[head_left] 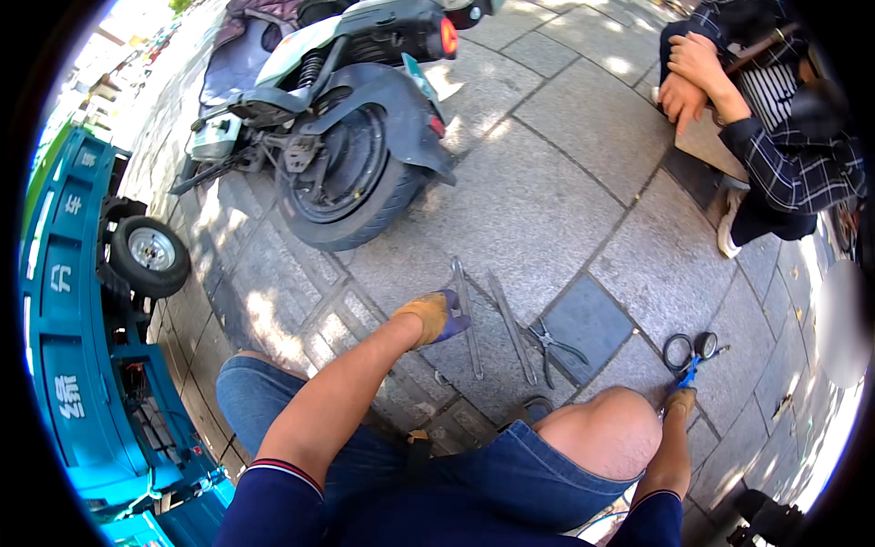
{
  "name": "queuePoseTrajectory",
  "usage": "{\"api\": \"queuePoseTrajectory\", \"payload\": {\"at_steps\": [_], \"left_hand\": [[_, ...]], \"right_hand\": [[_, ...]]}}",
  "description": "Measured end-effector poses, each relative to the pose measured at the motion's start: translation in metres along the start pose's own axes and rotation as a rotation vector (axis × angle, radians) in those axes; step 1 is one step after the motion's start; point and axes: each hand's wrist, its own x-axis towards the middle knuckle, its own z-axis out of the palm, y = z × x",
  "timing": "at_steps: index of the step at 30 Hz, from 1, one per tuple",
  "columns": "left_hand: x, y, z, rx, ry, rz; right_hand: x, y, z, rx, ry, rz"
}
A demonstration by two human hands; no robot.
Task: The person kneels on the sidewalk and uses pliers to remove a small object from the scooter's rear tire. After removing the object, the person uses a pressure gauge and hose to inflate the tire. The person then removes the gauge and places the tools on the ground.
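Note:
My left hand point(439, 319), in a yellow glove with purple fingers, is low over the paving, its fingers closed at a long metal tyre lever point(473, 351). A second tyre lever point(512, 326) lies just to the right, roughly alongside the first. Further right, a pair of pliers point(558, 345) rests with its handles spread. My right hand point(679, 401), gloved in yellow, is out past my right knee. It grips a blue-handled air inflator point(690, 371) with a round gauge point(706, 345) and a black loop point(677, 352) beside it. Its fingers are partly hidden.
An electric scooter with its rear wheel point(351, 178) leans on the stone paving point(547, 219) ahead. At left stands a blue cargo vehicle point(77, 301) with a small wheel point(150, 253). A seated person in a checked sleeve point(793, 169) rests crossed hands at the far right.

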Motion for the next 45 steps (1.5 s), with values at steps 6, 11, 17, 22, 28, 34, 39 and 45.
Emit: {"api": "queuePoseTrajectory", "payload": {"at_steps": [6,11,17,22,28,34,39,45], "left_hand": [[-0.035,-0.010,-0.036,-0.064,-0.006,0.065],[-0.046,0.023,-0.056,-0.313,-0.137,0.118],[-0.040,0.072,-0.073,-0.965,-0.313,0.206],[-0.074,0.059,-0.100,-1.379,-0.442,0.059],[-0.074,-0.018,-0.119,-1.807,0.032,0.009],[-0.062,-0.026,-0.059,-1.018,-0.261,-0.171],[-0.055,-0.027,0.011,-1.000,-0.612,-0.433],[-0.048,-0.053,0.034,-0.616,-0.656,0.174]], "right_hand": [[-0.060,-0.063,-0.017,-0.254,-0.169,-0.563],[-0.157,-0.128,-0.045,-0.160,-0.313,-1.108],[-0.329,-0.199,-0.051,0.008,-0.476,-1.339],[-0.414,-0.223,-0.048,-0.072,-0.899,-1.249],[-0.487,-0.234,-0.036,-0.443,-1.427,-1.332],[-0.501,-0.197,0.004,-0.491,-1.235,-1.839],[-0.502,-0.192,0.007,-0.597,-1.195,-1.688],[-0.496,-0.195,0.000,-0.272,-1.523,-1.453]]}}
